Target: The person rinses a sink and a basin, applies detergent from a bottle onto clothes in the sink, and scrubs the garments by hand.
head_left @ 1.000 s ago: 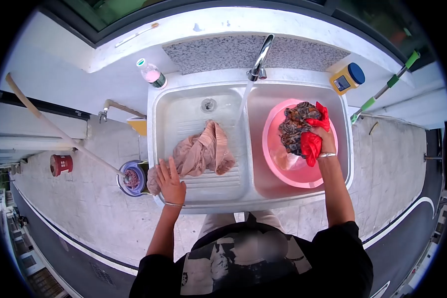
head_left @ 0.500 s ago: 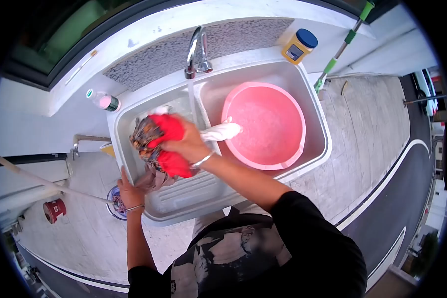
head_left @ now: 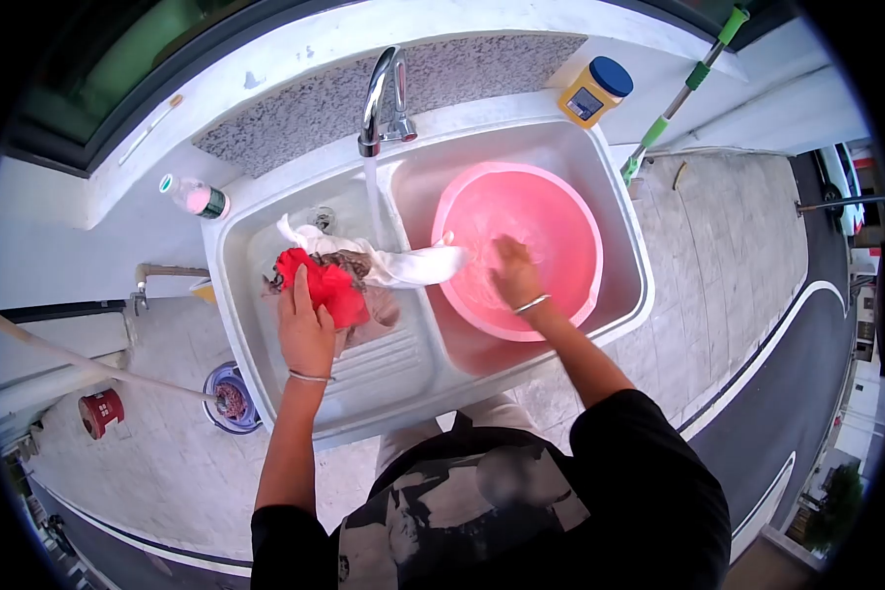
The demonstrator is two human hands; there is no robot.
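Observation:
My left hand (head_left: pixel 307 334) lies on the red cloth (head_left: pixel 336 295) in the left sink bowl, its fingers stretched out and touching the fabric. Patterned and brownish cloths lie bunched around the red one. A white cloth (head_left: pixel 418 267) stretches from the pile over the divider to the rim of the pink basin (head_left: pixel 596 221). Inside that basin, my right hand (head_left: pixel 516 275) is over or in the water, slightly blurred, fingers extended and nothing visible in them. Water runs from the faucet (head_left: pixel 374 108) near the divider.
A yellow jar with a blue lid (head_left: pixel 594 92) stands on the back right corner of the sink (head_left: pixel 649 285). On the left corner is a plastic bottle (head_left: pixel 195 197). A green-handled pole (head_left: pixel 671 103) leans at right; a purple bucket (head_left: pixel 232 398) and red bucket (head_left: pixel 100 413) stand on the floor.
My right hand has let go of the red and patterned cloths, which now lie in the left bowl, and moved right into the basin. My left hand has moved from the sink edge onto the red cloth.

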